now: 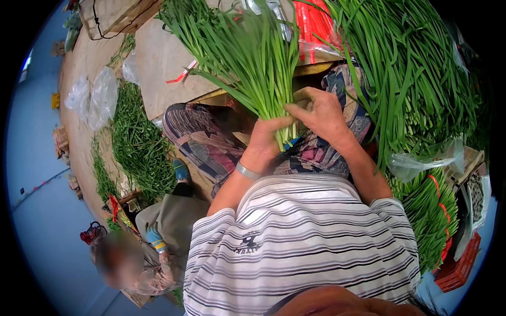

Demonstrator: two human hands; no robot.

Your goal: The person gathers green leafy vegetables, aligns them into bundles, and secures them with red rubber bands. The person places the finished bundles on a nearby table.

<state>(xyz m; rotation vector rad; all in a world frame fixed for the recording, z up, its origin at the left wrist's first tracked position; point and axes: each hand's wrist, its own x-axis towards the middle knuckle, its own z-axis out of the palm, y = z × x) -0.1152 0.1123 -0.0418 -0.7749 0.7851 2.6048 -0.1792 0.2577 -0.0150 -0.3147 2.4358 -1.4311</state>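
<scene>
My left hand (267, 136) grips a bunch of long green leafy stalks (272, 79), likely garlic chives, near their pale cut ends, above my lap. The leaves fan out over a board (158, 67). My right hand (320, 112) is at the right side of the bunch, thumb and forefinger close to the lower stalks; whether they pinch a stalk cannot be told. On the board lie red printed strips (312, 23) in clear plastic and one loose red-and-white strip (182, 75). A large heap of the same greens (411, 75) stands to the right.
Tied green bundles (427, 221) with red bands lie at the lower right, near a red plastic crate (458, 262). At left are clear plastic bags (103, 96) and scattered greens (138, 142) on the floor. A seated person with a gloved hand (155, 238) is at the lower left.
</scene>
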